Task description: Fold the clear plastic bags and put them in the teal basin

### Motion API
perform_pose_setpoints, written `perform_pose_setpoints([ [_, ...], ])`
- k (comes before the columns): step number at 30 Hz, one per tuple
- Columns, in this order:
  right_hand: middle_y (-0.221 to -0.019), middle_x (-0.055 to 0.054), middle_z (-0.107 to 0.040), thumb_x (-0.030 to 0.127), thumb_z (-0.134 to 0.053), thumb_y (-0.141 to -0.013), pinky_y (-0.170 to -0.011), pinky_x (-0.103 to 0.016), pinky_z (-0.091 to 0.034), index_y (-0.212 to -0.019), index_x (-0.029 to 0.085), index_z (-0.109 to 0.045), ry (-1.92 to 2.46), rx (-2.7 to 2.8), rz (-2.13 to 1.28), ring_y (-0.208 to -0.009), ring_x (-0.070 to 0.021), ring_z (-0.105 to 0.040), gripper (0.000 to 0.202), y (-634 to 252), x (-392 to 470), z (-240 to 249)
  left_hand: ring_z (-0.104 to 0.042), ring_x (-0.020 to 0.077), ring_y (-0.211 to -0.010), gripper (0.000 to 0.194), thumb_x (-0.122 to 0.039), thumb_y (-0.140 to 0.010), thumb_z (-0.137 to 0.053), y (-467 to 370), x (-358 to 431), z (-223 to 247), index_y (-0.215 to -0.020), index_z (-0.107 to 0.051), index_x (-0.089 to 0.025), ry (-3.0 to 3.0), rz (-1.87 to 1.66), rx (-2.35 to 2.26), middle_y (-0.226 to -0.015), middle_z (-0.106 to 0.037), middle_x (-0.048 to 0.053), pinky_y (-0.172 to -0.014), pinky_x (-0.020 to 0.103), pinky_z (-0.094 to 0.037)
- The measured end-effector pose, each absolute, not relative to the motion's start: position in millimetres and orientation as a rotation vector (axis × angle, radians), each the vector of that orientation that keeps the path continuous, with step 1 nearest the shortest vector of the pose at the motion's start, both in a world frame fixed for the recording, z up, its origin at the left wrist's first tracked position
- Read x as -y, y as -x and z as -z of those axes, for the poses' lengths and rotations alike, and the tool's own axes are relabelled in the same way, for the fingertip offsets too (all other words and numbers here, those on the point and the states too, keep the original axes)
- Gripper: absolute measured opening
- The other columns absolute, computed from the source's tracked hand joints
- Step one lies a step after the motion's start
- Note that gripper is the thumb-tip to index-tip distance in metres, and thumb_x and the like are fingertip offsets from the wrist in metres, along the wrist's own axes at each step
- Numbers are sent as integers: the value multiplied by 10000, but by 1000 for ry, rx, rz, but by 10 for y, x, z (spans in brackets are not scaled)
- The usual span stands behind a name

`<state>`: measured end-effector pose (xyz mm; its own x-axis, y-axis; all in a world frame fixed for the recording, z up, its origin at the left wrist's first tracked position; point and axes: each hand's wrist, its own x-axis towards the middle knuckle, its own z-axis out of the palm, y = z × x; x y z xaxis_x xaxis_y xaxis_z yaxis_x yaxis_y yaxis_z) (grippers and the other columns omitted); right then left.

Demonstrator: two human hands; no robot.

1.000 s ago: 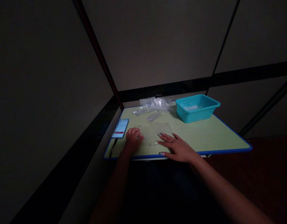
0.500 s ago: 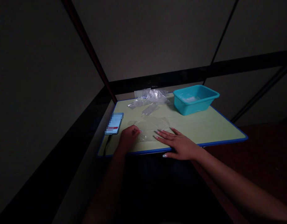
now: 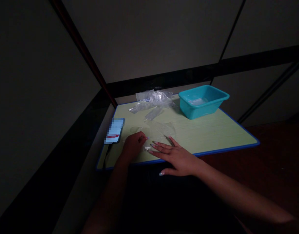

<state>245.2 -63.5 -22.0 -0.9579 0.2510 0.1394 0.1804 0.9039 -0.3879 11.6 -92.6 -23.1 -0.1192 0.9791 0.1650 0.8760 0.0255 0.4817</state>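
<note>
"Where's the film [image 3: 164, 129]?"

"On the worktop [image 3: 203, 135], left of the tub [image 3: 199, 112] and nearer the person than it."

"How will it handle?"

"Very light, limp and slippery, I'd judge; quick to crease, and liable to tear if yanked. Best pinched at a free edge, with flat fingers steadying the rest."

"And the hands?"

"Apart. The left hand [image 3: 133, 146] curls its fingers at the film's side away from the tub; whether they pinch it, I can't tell. The right hand [image 3: 177, 157] is spread, fingertips on the film."

"Beyond?"

"A clear strip [image 3: 153, 113] and a crumpled heap [image 3: 157, 98], both left of the tub; the phone [image 3: 118, 129], farther left."
</note>
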Motion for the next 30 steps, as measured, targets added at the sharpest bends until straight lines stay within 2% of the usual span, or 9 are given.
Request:
perform_pose_setpoints([
  [2,-1550,-90,-173,598,-482,-868,-1102,-555,95,-1483,287,-248,389,2864,-545,-1416,-286,-180,728,-2447,652,228,-555,156,-589,117,-262,-833,-536,-128,904,229,-766,-616,-207,-1972,-620,-2128,-610,-606,-20,-573,255,-351],
  [4,-1554,-86,-146,607,-474,-868,-1102,-552,103,-1489,285,-229,402,2850,-568,-1421,-287,-156,741,-2435,666,213,-580,166,-611,105,-256,-849,-523,-138,896,235,-819,-614,-215,-1994,-595,-2173,-638,-627,-11,-583,258,-357],
  [10,-1531,-75,-243,591,-456,-885,-1132,-474,116,-1511,258,-121,250,2810,-732,-1415,-233,-198,784,-2351,657,177,-646,184,-667,167,-236,-906,-438,-113,858,307,-831,-587,-225,-2069,-482,-2201,-713,-679,19,-601,261,-395],
  [14,-1529,-84,-240,575,-459,-887,-1130,-467,128,-1514,252,-91,229,2823,-782,-1415,-225,-198,796,-2327,636,243,-670,237,-783,168,-254,-892,-479,-94,813,331,-1003,-595,-204,-2167,-379,-2363,-851,-708,78,-688,318,-442],
  [17,-1538,-89,-214,591,-452,-882,-1125,-474,136,-1514,243,-82,234,2852,-773,-1419,-231,-184,811,-2329,633,281,-639,296,-924,321,-310,-891,-482,-73,850,306,-1140,-559,-123,-2136,-500,-2594,-984,-683,155,-797,403,-458],
  [20,-1541,-88,-214,629,-455,-864,-1127,-476,128,-1512,237,-79,239,2872,-754,-1419,-237,-179,846,-2327,633,286,-601,313,-994,385,-360,-908,-428,-26,1003,288,-1165,-547,-100,-2091,-772,-2702,-1041,-655,172,-845,453,-461],
  [24,-1541,-87,-214,673,-442,-848,-1126,-460,140,-1511,231,-84,257,2874,-756,-1423,-231,-167,873,-2322,636,284,-594,276,-1040,355,-335,-920,-382,6,1366,377,-1156,-561,-140,-2212,-993,-2452,-1099,-654,142,-903,440,-466],
  [26,-1539,-85,-221,670,-444,-848,-1126,-464,139,-1510,232,-85,257,2879,-745,-1421,-231,-174,872,-2319,636,294,-562,261,-1134,374,-300,-921,-371,-13,1539,462,-1232,-525,-162,-2354,-893,-2285,-1214,-625,131,-975,448,-428],
  [30,-1539,-85,-219,653,-465,-846,-1128,-479,130,-1509,229,-83,264,2895,-700,-1419,-233,-181,875,-2305,636,319,-399,250,-1333,501,-259,-909,-389,-89,1700,573,-1399,-369,-158,-2502,-487,-2062,-1433,-456,130,-1097,516,-279],
])
